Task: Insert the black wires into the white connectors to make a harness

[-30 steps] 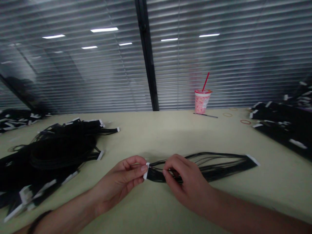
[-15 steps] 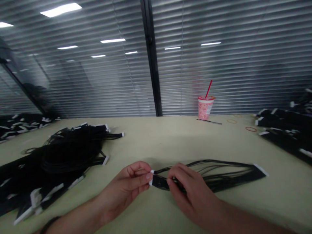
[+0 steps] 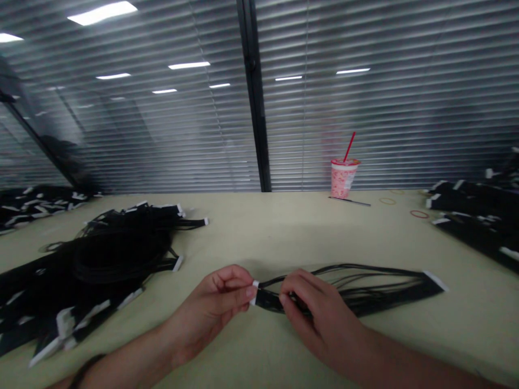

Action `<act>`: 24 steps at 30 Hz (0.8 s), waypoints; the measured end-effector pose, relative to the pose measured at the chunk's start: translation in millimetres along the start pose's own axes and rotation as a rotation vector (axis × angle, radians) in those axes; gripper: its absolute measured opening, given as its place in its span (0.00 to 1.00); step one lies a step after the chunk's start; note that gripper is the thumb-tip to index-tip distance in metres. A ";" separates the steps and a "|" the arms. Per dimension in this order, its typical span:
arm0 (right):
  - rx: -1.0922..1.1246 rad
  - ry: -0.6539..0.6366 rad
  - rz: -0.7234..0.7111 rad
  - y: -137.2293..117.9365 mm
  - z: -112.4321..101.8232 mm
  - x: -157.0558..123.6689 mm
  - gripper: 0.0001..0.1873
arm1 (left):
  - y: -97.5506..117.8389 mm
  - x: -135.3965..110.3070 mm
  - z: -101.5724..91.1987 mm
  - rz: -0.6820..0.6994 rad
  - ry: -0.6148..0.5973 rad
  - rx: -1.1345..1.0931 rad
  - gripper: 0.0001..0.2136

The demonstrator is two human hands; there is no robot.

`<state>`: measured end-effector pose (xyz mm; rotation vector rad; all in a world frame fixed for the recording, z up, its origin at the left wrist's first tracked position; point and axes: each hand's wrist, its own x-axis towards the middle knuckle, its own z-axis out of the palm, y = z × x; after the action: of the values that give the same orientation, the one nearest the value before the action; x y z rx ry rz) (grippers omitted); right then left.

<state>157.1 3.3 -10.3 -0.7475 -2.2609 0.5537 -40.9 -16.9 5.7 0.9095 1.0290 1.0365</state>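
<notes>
A black wire harness (image 3: 377, 294) with a white connector at either end lies across the table in front of me. My left hand (image 3: 227, 294) pinches its left white connector (image 3: 255, 292) between thumb and fingers. Close beside that end, my right hand (image 3: 318, 313) has its fingers curled and closed around some of the black wires. Its fingertips partly hide what they grip. To the right of that hand the wires spread apart into loose strands, then come together at the right white connector (image 3: 435, 281).
A pile of black harnesses (image 3: 121, 254) lies at left, with another (image 3: 36, 202) behind it. More harnesses (image 3: 482, 210) are stacked at right. Near the window blinds stand a pink cup (image 3: 343, 178) with a straw, a pen (image 3: 351, 201) and rubber bands (image 3: 419, 214).
The view has shifted very slightly. Both hands keep nearly the same hold on the harness, and nothing else has visibly moved.
</notes>
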 end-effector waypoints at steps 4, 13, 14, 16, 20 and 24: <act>-0.003 -0.010 -0.013 -0.5 -0.3 0.1 0.04 | -0.4 -0.6 0.7 0.023 0.007 0.020 0.04; -0.027 0.000 -0.022 -3.3 -0.1 1.2 0.05 | -0.3 -2.2 1.6 0.023 0.018 0.036 0.04; -0.029 -0.002 -0.016 -3.2 0.0 1.1 0.05 | -0.5 -1.9 1.3 0.025 0.022 0.045 0.05; -0.028 -0.008 -0.010 -2.8 0.1 0.6 0.05 | -0.8 -1.4 0.5 0.029 0.028 0.063 0.05; -0.010 -0.021 -0.019 -1.7 0.2 -1.0 0.04 | -1.4 -1.5 -0.1 0.039 0.030 0.069 0.06; 0.005 -0.020 -0.054 -1.0 0.4 -1.7 0.04 | -1.2 -2.5 1.9 0.040 0.023 0.078 0.06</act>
<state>157.5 1.4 -10.8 -0.6792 -2.2898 0.5431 -39.3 -19.8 5.7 0.9870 1.0798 1.0484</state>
